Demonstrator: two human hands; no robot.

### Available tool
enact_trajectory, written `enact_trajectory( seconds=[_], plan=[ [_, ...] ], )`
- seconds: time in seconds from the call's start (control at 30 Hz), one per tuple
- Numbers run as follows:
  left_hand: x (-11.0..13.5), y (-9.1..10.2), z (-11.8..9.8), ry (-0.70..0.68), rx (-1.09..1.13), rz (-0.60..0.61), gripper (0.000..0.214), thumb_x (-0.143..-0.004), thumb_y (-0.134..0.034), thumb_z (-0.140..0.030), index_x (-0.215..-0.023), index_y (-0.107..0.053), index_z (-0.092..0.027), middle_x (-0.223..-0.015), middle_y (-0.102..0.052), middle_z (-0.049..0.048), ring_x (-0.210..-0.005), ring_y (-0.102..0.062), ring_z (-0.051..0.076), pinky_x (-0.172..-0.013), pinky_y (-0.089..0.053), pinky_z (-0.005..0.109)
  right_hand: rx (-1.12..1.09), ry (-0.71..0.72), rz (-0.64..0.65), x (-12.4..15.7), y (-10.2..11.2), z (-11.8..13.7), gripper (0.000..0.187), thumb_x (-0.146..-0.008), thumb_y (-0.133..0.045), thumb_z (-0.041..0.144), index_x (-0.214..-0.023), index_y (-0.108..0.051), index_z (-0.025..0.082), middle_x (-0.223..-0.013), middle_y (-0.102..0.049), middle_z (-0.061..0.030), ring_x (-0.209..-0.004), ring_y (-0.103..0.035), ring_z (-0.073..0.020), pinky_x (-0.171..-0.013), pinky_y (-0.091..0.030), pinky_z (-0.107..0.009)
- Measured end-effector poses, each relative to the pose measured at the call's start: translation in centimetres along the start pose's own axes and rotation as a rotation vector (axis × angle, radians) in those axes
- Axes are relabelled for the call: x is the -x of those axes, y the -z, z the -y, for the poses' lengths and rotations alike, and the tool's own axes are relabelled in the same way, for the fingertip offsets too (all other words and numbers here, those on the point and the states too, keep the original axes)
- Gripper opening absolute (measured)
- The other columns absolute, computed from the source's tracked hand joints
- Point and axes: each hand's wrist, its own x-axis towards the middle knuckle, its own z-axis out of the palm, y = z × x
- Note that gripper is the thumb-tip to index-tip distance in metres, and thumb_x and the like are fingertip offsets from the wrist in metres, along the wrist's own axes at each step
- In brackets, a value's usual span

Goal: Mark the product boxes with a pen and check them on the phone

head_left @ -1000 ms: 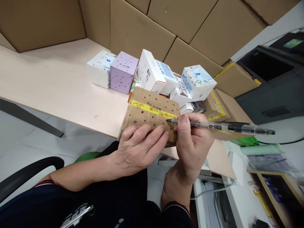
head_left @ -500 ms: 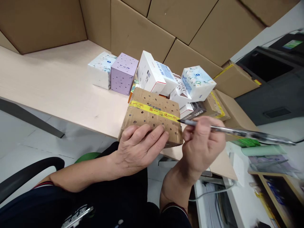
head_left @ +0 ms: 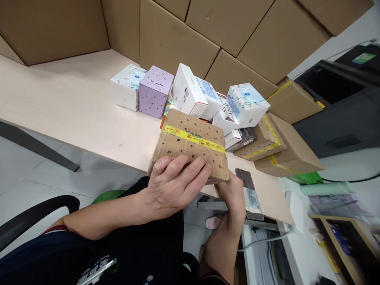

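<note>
A brown cardboard box (head_left: 190,144) is tilted up at the table's front edge. Yellow printed tape runs across its top face, and small dark ring marks are dotted over it. My left hand (head_left: 179,182) is closed on the near side of the box, fingers pressed on its marked face. At the near right corner, my right hand (head_left: 234,194) reaches under the box; its fingers are hidden behind the cardboard. The pen is out of sight.
On the table (head_left: 74,107) stand a purple box (head_left: 156,93), several white boxes (head_left: 247,105) and taped cartons (head_left: 263,138). A phone (head_left: 251,196) lies right of my right hand. Large cartons (head_left: 178,43) form a wall behind. A chair armrest (head_left: 38,213) is at left.
My right hand has moved down and left from the box's marked face to beneath its near right corner. The pen has gone from view. Box and left hand are still.
</note>
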Motion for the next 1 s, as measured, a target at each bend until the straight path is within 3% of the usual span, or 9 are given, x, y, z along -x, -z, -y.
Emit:
enact_trajectory(
  seconds=[0.17, 0.23, 0.37, 0.47, 0.57, 0.63, 0.83, 1.0],
  plan=[
    [-0.1, 0.1, 0.0, -0.004, -0.003, 0.003, 0.026, -0.091, -0.079, -0.025, -0.116, -0.076, -0.019, -0.120, -0.079, 0.0022, -0.103, -0.060, 0.023, -0.090, -0.040, 0.038, 0.193, -0.120, 0.011, -0.7, -0.1, 2.1, 0.034, -0.095, -0.051, 0.038, -0.110, -0.072, 0.015, -0.095, -0.077, -0.0174, -0.084, -0.067, -0.0273, -0.071, -0.037, -0.033],
    [-0.2, 0.1, 0.1, -0.007, -0.003, 0.003, 0.025, -0.092, -0.078, -0.025, -0.116, -0.076, -0.019, -0.120, -0.079, 0.0018, -0.102, -0.060, 0.023, -0.090, -0.040, 0.038, 0.208, -0.151, -0.055, -0.5, 0.2, 2.0, 0.039, -0.096, -0.050, 0.042, -0.114, -0.070, 0.013, -0.101, -0.076, -0.0200, -0.091, -0.068, -0.0300, -0.075, -0.040, -0.035],
    [-0.1, 0.0, 0.1, -0.010, 0.008, -0.010, 0.028, -0.089, -0.080, -0.025, -0.117, -0.076, -0.018, -0.118, -0.080, 0.0022, -0.103, -0.059, 0.023, -0.089, -0.040, 0.039, 0.300, -0.264, -0.282, 0.8, 1.8, -1.0, 0.064, -0.093, -0.051, 0.059, -0.133, -0.064, 0.011, -0.134, -0.065, -0.0285, -0.122, -0.059, -0.0446, -0.095, -0.045, -0.049],
    [0.0, 0.0, 0.1, -0.009, 0.016, -0.013, 0.031, -0.088, -0.082, -0.025, -0.117, -0.076, -0.017, -0.119, -0.079, 0.0028, -0.103, -0.059, 0.023, -0.088, -0.040, 0.039, 0.356, -0.434, -0.193, 1.8, 3.2, -4.1, 0.089, -0.088, -0.050, 0.072, -0.155, -0.047, 0.014, -0.153, -0.051, -0.0301, -0.133, -0.051, -0.0538, -0.101, -0.044, -0.062],
    [0.0, -0.1, 0.1, -0.005, 0.010, -0.009, 0.030, -0.087, -0.082, -0.024, -0.116, -0.076, -0.018, -0.119, -0.079, 0.0034, -0.104, -0.059, 0.023, -0.090, -0.039, 0.038, 0.323, -0.473, -0.004, 2.2, 3.8, -6.4, 0.089, -0.090, -0.046, 0.073, -0.157, -0.045, 0.014, -0.142, -0.062, -0.0280, -0.129, -0.058, -0.0498, -0.101, -0.047, -0.059],
    [0.1, -0.1, 0.1, -0.005, 0.003, -0.005, 0.029, -0.088, -0.081, -0.025, -0.116, -0.076, -0.020, -0.120, -0.079, 0.0038, -0.105, -0.059, 0.023, -0.091, -0.039, 0.038, 0.321, -0.434, 0.010, 2.1, 3.6, -7.2, 0.084, -0.091, -0.043, 0.070, -0.151, -0.053, 0.012, -0.133, -0.069, -0.0274, -0.126, -0.061, -0.0474, -0.102, -0.049, -0.056],
    [0.2, -0.3, 0.1, -0.003, -0.004, -0.014, 0.029, -0.090, -0.079, -0.026, -0.118, -0.075, -0.020, -0.121, -0.078, 0.0046, -0.106, -0.060, 0.023, -0.094, -0.039, 0.038, 0.220, -0.415, -0.155, 2.2, 2.9, -7.2, 0.094, -0.080, -0.054, 0.069, -0.152, -0.052, 0.008, -0.131, -0.071, -0.0294, -0.124, -0.064, -0.0467, -0.107, -0.047, -0.058],
    [0.2, -0.4, 0.0, 0.000, -0.005, -0.029, 0.029, -0.089, -0.079, -0.024, -0.118, -0.075, -0.019, -0.120, -0.079, 0.0044, -0.105, -0.061, 0.024, -0.093, -0.039, 0.039, -0.260, -0.432, -0.359, 4.7, 3.5, -6.2, 0.092, -0.069, -0.067, 0.067, -0.143, -0.061, 0.013, -0.129, -0.072, -0.0234, -0.114, -0.069, -0.0389, -0.101, -0.053, -0.054]
  ],
)
